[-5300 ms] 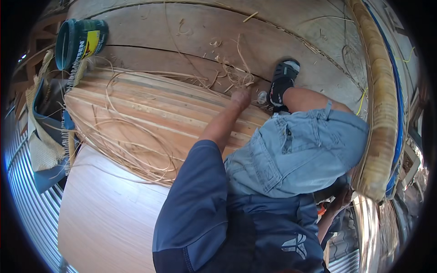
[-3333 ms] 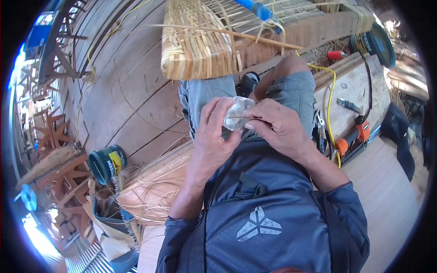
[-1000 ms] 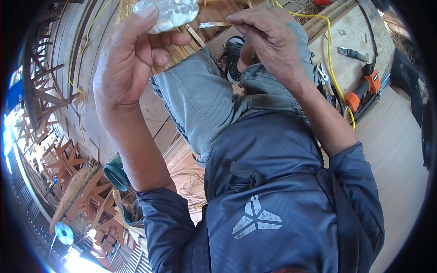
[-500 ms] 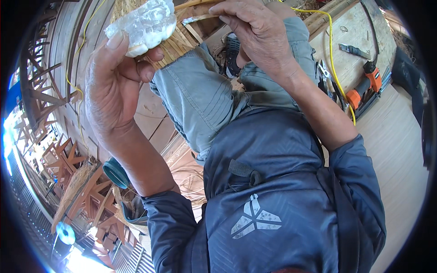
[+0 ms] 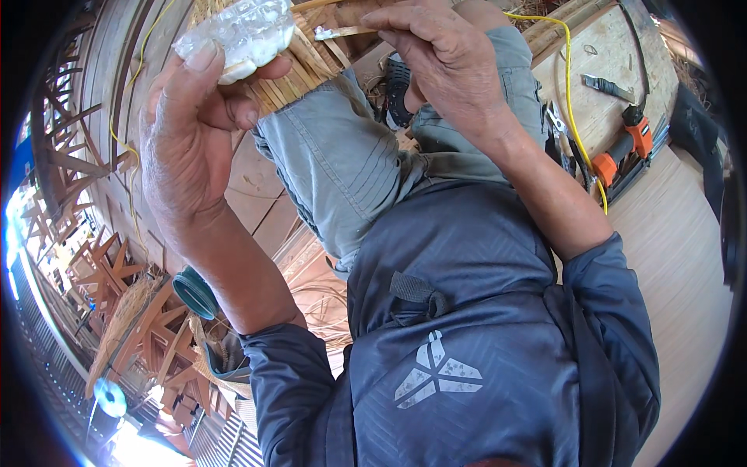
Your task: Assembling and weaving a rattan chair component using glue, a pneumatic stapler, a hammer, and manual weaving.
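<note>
My left hand point(image 5: 187, 140) is raised close to the camera and grips a clear, crinkled plastic bag point(image 5: 237, 35) with something white inside. My right hand point(image 5: 443, 58) is raised beside it and pinches a thin flat strip point(image 5: 342, 33) whose pale tip points toward the bag. Behind both hands lies a woven bundle of bamboo strips point(image 5: 299, 58). Below are my knees in grey shorts point(image 5: 350, 156) and my dark blue long-sleeved shirt point(image 5: 467, 327).
An orange power tool point(image 5: 622, 148) with a yellow cord point(image 5: 572, 101) lies on a wooden bench at the right. A teal bucket point(image 5: 194, 292) and loose rattan strands sit on the plank floor at the left. Wooden frames point(image 5: 101, 265) stand farther left.
Over the frames I picked the bag up off the floor and brought both hands up toward my face; in the last second the left hand with the bag rose and tilted slightly right.
</note>
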Demonstrator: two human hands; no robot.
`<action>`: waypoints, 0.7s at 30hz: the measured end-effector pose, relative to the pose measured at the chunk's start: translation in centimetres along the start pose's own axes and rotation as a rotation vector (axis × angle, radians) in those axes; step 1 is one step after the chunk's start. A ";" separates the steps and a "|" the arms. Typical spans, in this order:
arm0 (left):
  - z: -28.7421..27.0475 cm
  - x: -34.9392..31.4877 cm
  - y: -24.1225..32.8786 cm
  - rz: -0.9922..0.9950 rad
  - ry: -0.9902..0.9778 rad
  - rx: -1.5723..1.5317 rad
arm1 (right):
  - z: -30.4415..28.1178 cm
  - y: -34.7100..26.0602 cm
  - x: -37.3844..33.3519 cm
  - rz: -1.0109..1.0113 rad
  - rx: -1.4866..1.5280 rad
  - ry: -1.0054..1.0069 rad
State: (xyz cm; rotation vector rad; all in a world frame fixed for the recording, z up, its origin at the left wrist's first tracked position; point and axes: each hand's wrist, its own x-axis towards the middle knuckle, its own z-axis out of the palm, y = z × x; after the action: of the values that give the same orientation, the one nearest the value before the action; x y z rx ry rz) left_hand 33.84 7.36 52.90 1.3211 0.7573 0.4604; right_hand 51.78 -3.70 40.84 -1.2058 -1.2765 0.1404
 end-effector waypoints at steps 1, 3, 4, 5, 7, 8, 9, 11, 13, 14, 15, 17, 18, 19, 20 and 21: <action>0.1 0.0 0.1 -0.001 -0.003 0.000 | 0.1 0.7 0.0 -0.244 -0.016 0.066; 0.0 -0.4 0.5 0.014 0.014 0.055 | -0.1 0.8 -0.1 -0.234 -0.009 0.075; 0.0 -0.7 0.6 0.014 0.017 0.055 | -0.1 0.7 0.1 -0.225 -0.001 0.082; -0.1 -0.9 0.7 0.033 0.062 0.088 | -0.1 0.5 -0.1 -0.225 0.001 0.082; -0.3 -1.4 0.8 0.056 0.106 0.122 | -0.2 0.4 -0.6 -0.177 -0.178 0.039; -0.8 -1.8 0.6 0.070 0.134 0.124 | -0.1 0.8 -0.7 -0.179 -0.178 0.041; -0.8 -2.0 0.6 0.084 0.161 0.125 | 0.0 1.3 -0.6 -0.229 -0.095 0.067; -0.2 -2.5 0.7 0.090 0.174 0.176 | 0.0 1.8 -0.5 -0.282 -0.013 0.097; 0.5 -3.1 0.7 0.091 0.175 0.309 | 0.1 1.1 0.4 -0.237 0.194 0.187; 0.8 -3.4 0.4 0.090 0.158 0.393 | -0.7 0.0 0.3 -0.239 0.193 0.189; 1.8 -3.8 -0.3 0.161 0.196 0.418 | -2.1 -3.3 0.9 0.070 0.125 0.063; 2.1 -4.1 -2.3 0.256 0.114 0.393 | -4.5 -6.6 1.4 0.407 0.035 -0.102; 2.0 -4.0 -2.9 0.275 0.071 0.402 | -4.5 -6.2 1.2 0.405 0.039 -0.098; 2.0 -4.1 -3.0 0.274 0.068 0.463 | -4.3 -5.5 0.7 0.231 0.013 -0.108; 2.3 -4.2 -3.0 0.273 0.064 0.523 | -4.1 -5.1 0.5 0.058 -0.014 -0.116; 2.6 -4.1 -3.3 0.260 0.090 0.548 | -3.9 -5.7 0.6 0.048 -0.099 -0.123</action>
State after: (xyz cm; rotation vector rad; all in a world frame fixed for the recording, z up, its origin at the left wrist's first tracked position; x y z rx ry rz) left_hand 32.50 2.01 50.85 1.9362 0.8223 0.5435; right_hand 52.13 -8.16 46.18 -1.3300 -1.3757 0.1905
